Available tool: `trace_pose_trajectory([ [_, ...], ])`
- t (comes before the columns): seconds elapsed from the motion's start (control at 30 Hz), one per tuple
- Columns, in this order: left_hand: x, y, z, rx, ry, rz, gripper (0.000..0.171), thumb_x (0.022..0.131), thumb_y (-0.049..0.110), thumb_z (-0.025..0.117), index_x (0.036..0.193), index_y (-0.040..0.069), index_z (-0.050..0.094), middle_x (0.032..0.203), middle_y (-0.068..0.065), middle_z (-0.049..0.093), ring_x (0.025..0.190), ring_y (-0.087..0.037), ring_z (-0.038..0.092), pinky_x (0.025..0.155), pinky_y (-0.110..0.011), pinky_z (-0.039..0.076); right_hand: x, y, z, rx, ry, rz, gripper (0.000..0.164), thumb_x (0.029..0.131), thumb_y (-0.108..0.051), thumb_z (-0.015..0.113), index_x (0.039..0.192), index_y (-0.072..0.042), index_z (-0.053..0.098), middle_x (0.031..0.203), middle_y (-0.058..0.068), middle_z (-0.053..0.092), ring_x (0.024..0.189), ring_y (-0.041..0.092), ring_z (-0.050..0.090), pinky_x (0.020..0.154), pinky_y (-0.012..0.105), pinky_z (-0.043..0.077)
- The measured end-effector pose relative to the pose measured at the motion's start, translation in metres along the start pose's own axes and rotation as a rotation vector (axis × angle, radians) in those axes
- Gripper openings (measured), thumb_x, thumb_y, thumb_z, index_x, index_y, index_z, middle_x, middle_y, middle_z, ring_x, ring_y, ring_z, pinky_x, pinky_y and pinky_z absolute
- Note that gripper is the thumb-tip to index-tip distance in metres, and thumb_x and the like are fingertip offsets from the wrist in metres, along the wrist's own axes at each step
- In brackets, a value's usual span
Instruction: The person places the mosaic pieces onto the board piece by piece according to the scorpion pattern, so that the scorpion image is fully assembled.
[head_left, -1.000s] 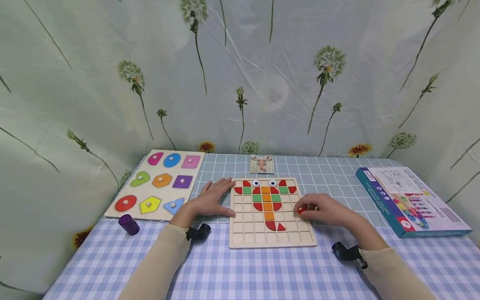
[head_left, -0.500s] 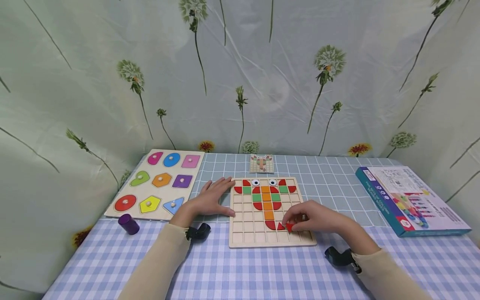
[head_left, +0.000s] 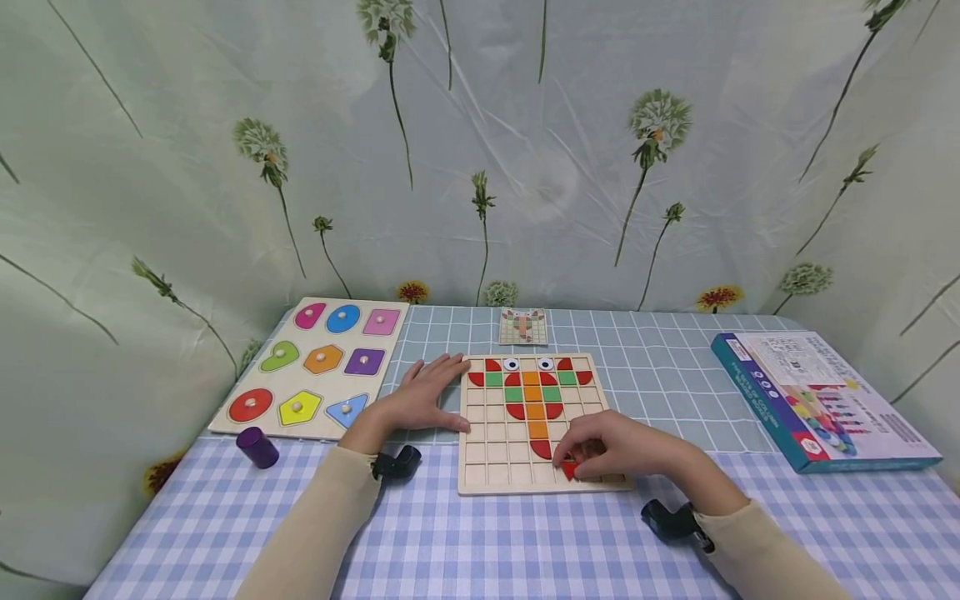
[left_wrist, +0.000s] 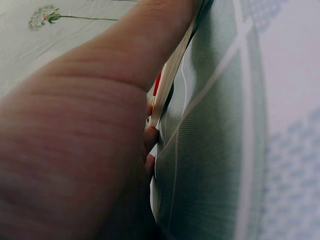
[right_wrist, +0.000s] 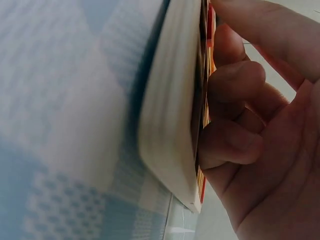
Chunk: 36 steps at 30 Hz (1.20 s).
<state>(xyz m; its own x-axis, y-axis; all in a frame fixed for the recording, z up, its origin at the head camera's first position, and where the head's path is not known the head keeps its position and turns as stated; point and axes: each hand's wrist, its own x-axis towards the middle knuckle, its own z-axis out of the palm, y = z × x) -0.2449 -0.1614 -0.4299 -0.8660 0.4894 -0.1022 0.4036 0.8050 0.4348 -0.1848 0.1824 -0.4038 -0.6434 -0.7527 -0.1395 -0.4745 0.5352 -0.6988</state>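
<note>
A wooden grid board (head_left: 480, 477) lies in the middle of the table in the head view. Red, green and orange tiles on it form a figure topped by two eye tiles (head_left: 546, 364). My left hand (head_left: 427, 402) has its fingers spread along the board's left edge, thumb near the lower side. Over the board's lower right part, my right hand (head_left: 618, 443) pinches a small red triangular tile (head_left: 570, 470), just right of the red rounded tile (head_left: 541, 449) at the figure's foot. In the right wrist view the other fingers (right_wrist: 232, 142) curl close to the board.
A small pattern card (head_left: 522, 327) lies behind the board. To the left are a knobbed shape puzzle (head_left: 343, 337) and a purple cylinder (head_left: 257, 447). A flat game box (head_left: 832, 404) lies at the right. Checked cloth (head_left: 480, 550) covers the near table.
My right hand has moved left and nearer from the board's right side with the red tile, now covering the spot of the small red triangle seen earlier. My left hand stays put.
</note>
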Motion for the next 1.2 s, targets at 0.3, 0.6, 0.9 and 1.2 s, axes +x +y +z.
trace_pose_trajectory([
  [0.3,0.001,-0.001,0.001,0.008,0.001,-0.006,0.107,0.076,0.064,0.076,0.16,0.02,0.026,0.169,-0.005,0.017,0.158,-0.03,0.009,0.125,-0.061,0.0,0.003,0.001,0.004,0.013,0.019,0.029,0.017,0.086,-0.017,0.078,0.097,-0.027,0.07,0.079,-0.009,0.058,0.071,0.003,0.053,0.063,0.017,0.046],
  [0.6,0.003,-0.001,0.002,0.005,-0.005,-0.002,0.107,0.076,0.065,0.076,0.16,0.021,0.026,0.169,-0.005,0.018,0.158,-0.03,0.008,0.125,-0.061,-0.001,0.003,0.0,0.008,-0.036,0.057,0.05,0.015,0.087,-0.016,0.077,0.09,-0.029,0.07,0.079,-0.011,0.059,0.072,0.003,0.054,0.066,0.018,0.049],
  [0.9,0.002,-0.001,0.003,0.004,0.004,-0.007,0.107,0.075,0.065,0.076,0.159,0.021,0.028,0.169,-0.004,0.018,0.158,-0.03,0.008,0.125,-0.061,-0.001,0.006,-0.001,0.011,-0.055,0.074,0.063,0.015,0.087,-0.017,0.078,0.088,-0.029,0.068,0.078,-0.011,0.057,0.072,0.003,0.053,0.066,0.019,0.048],
  [1.2,-0.002,-0.002,0.005,-0.013,0.004,-0.009,0.107,0.075,0.066,0.076,0.159,0.021,0.028,0.169,-0.004,0.018,0.158,-0.031,0.008,0.125,-0.062,-0.001,0.007,-0.002,0.014,-0.081,0.084,0.081,0.018,0.083,-0.023,0.081,0.084,-0.029,0.065,0.075,-0.011,0.055,0.069,0.003,0.052,0.063,0.019,0.046],
])
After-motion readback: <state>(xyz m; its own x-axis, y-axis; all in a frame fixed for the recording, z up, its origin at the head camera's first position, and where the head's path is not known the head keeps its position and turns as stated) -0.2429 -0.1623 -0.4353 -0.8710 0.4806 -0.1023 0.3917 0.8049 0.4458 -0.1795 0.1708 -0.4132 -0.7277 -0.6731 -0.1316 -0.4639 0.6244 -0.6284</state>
